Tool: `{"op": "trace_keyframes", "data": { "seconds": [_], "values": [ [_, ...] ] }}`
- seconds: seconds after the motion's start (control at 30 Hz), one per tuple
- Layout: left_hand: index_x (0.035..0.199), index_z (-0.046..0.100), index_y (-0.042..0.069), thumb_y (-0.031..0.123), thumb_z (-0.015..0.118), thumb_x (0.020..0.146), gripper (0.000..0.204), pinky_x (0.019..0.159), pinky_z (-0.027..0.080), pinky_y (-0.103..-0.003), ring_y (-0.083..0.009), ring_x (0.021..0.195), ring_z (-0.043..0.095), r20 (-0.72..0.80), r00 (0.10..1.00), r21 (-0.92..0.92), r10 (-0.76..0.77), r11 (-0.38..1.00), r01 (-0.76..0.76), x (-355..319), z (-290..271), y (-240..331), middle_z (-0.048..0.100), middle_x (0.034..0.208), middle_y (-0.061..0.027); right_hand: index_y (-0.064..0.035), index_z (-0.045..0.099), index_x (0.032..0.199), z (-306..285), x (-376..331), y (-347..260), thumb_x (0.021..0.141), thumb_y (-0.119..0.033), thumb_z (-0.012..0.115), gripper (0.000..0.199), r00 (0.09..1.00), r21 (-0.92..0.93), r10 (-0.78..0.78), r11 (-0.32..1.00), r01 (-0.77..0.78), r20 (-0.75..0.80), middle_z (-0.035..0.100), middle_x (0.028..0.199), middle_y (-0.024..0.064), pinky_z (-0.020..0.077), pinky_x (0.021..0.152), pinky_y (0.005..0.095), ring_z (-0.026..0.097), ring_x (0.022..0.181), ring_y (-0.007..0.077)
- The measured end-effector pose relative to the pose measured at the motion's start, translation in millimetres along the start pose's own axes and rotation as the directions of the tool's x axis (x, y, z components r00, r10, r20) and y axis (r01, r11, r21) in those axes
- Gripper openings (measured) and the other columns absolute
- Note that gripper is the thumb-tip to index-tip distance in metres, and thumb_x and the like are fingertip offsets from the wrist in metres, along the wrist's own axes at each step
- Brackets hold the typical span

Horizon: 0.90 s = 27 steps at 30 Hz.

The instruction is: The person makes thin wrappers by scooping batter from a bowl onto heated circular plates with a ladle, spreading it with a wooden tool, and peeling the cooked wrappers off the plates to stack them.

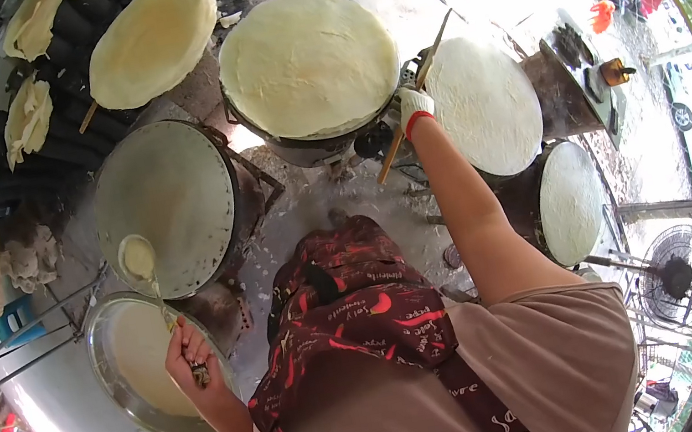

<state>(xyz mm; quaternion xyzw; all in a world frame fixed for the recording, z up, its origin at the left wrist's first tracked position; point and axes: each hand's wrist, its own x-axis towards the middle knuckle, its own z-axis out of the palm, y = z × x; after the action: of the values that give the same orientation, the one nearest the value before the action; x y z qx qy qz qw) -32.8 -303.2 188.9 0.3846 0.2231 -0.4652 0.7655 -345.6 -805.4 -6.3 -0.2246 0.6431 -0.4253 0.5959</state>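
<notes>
Gripping ladle (137, 256) in left hand (191, 359) over left griddle (166, 192), near edge; may drip if tilted. Clutching stick (392, 159) in right hand (415, 102) between far sheet (310, 65) and right sheet (484, 104); may tear either if swung.

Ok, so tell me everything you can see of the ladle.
The ladle has a round bowl holding what looks like pale batter, and a thin handle, shiny like metal near the bowl, with a brownish end. The left hand grips the handle. The bowl shows over the leftmost griddle, near its rim; contact is unclear.
</notes>
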Motion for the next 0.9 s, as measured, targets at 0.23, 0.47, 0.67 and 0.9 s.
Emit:
{"op": "trace_keyframes", "data": {
  "seconds": [0.23, 0.47, 0.67, 0.9],
  "values": [
    [0.110, 0.049, -0.009, 0.006, 0.043, 0.095, 0.022, 0.036, 0.033, -0.020, -0.0066, 0.045, 0.035, -0.016, 1.000, -0.010, 0.014, 1.000, -0.015, -9.5, 31.4, -20.0, 0.040, 0.069, -0.0022, -0.0117, 0.060, 0.100, 8.6, 17.6, -9.6, 0.084, -0.011, 0.059, 0.016, 0.977, -0.026, -0.209, 0.978, 0.208, -0.044, 0.056, 0.067, 0.0020, 0.0417, 0.041, 0.0257, 0.051, 0.046, 0.0131],
    [0.109, 0.049, -0.008, 0.006, 0.044, 0.095, 0.021, 0.036, 0.033, -0.020, -0.0062, 0.045, 0.036, -0.075, 0.997, -0.016, 0.011, 1.000, -0.012, -6.9, 40.1, -28.4, 0.040, 0.069, -0.0021, -0.0053, 0.064, 0.111, 17.2, 67.8, -31.3, 0.083, -0.021, 0.063, 0.032, 0.957, -0.161, -0.290, 0.944, 0.288, 0.009, 0.063, 0.077, 0.0026, 0.0423, 0.056, 0.0242, 0.053, 0.060, 0.0098],
    [0.109, 0.049, -0.008, 0.007, 0.044, 0.094, 0.021, 0.036, 0.033, -0.020, -0.0063, 0.046, 0.036, -0.063, 0.998, -0.029, -0.006, 1.000, 0.004, -7.9, 49.0, -32.0, 0.040, 0.069, -0.0021, -0.0073, 0.062, 0.110, 37.5, 74.3, -61.9, 0.083, -0.026, 0.063, 0.033, 0.945, -0.160, -0.315, 0.932, 0.325, 0.088, 0.050, 0.059, 0.0029, 0.0360, 0.038, 0.0292, 0.045, 0.042, 0.0135],
    [0.109, 0.049, -0.007, 0.007, 0.044, 0.094, 0.021, 0.037, 0.033, -0.021, -0.0069, 0.047, 0.036, -0.052, 0.997, -0.105, -0.050, 0.994, 0.045, -8.9, 50.1, -36.0, 0.040, 0.070, -0.0022, -0.0032, 0.063, 0.093, 29.2, 78.0, -55.8, 0.084, -0.029, 0.059, 0.028, 0.870, -0.406, -0.491, 0.786, 0.467, 0.049, 0.051, 0.058, 0.0028, 0.0370, 0.038, 0.0315, 0.047, 0.042, 0.0144]
  ]
}}
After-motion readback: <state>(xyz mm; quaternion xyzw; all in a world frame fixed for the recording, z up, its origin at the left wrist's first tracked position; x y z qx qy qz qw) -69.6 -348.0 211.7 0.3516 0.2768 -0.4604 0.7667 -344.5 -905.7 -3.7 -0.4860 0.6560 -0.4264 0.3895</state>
